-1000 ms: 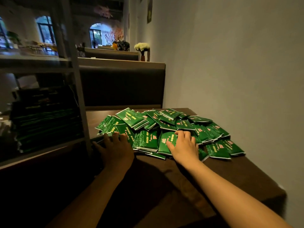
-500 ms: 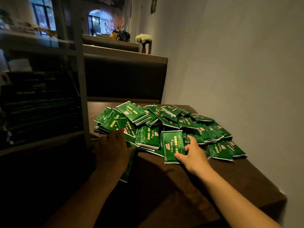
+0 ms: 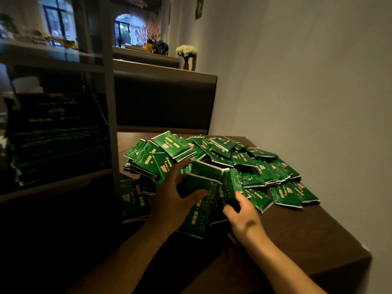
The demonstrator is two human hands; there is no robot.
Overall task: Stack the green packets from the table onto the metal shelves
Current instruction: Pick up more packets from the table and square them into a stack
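Head view: a bunch of green packets (image 3: 203, 200) has now been lifted off the pile (image 3: 244, 162) on the table (image 3: 297, 240), where half a second ago both hands were just reaching. It's grasped between the left hand (image 3: 169, 200) and right hand (image 3: 244, 217), fingers curled round it, so the metal shelves (image 3: 57, 183) probably come next.

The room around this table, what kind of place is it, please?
Probably a restaurant or café. A high-backed booth seat stands behind the wooden table, vases of flowers sit on the partition ledge, and many identical green packets lie heaped, with more stacked on the metal shelves.
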